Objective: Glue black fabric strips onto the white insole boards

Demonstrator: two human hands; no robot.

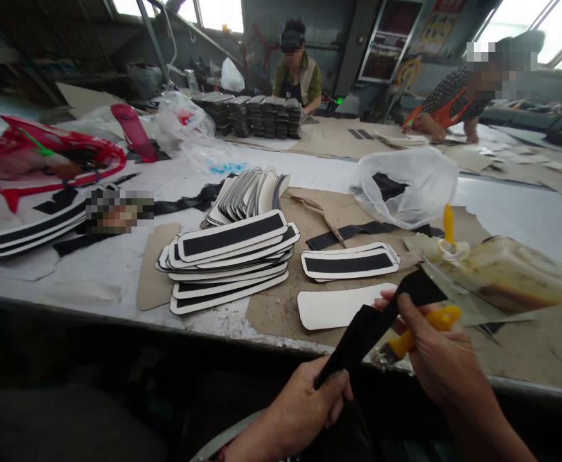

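Observation:
A black strip (358,337) is stretched between my two hands over the table's front edge. My left hand (312,398) pinches its lower end, and my right hand (435,346) grips the upper end between thumb and fingers. A brush with a yellow handle (406,343) is also held in my right hand, bristles pointing down-left. Just behind the strip lies a plain white curved piece (336,308), partly covered by it. Beyond that sit white pieces with black centres (351,263). A larger pile of such pieces (233,247) stands to the left.
A glue container (526,276) with another yellow handle (448,224) is at right. Behind are a clear plastic bag (406,186), a row of curved pieces (249,199) and a red bag (59,154). Two people (300,77) work at the far tables.

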